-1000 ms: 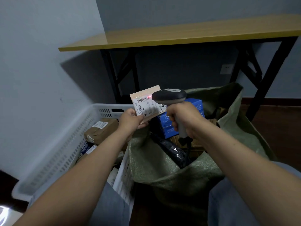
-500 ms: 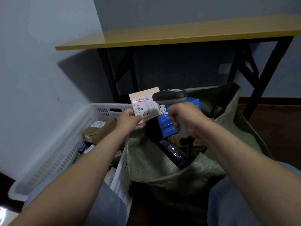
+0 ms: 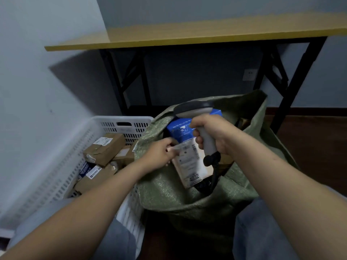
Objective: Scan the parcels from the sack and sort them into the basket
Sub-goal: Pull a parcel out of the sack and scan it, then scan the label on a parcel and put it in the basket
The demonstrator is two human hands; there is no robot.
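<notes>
My left hand [image 3: 159,152] pinches the top corner of a flat tan parcel [image 3: 188,166] with a white label, tilted down over the mouth of the green sack [image 3: 169,192]. My right hand [image 3: 212,134] grips the grey handle of a barcode scanner [image 3: 195,109], its dark head pointing left above a blue box [image 3: 180,131] inside the sack. The white slatted basket [image 3: 124,124] stands left of the sack and holds several brown cardboard parcels [image 3: 105,149]. The scanner's black cable hangs into the sack.
A yellow-topped folding table [image 3: 187,34] with black legs stands behind the sack against the blue-grey wall. My knees in grey trousers frame the bottom of the view. Dark wooden floor lies to the right.
The tan parcel has dropped from in front of the scanner head to low over the sack mouth, tilted downward. No red scan line shows on its label now. My view has tipped down.
</notes>
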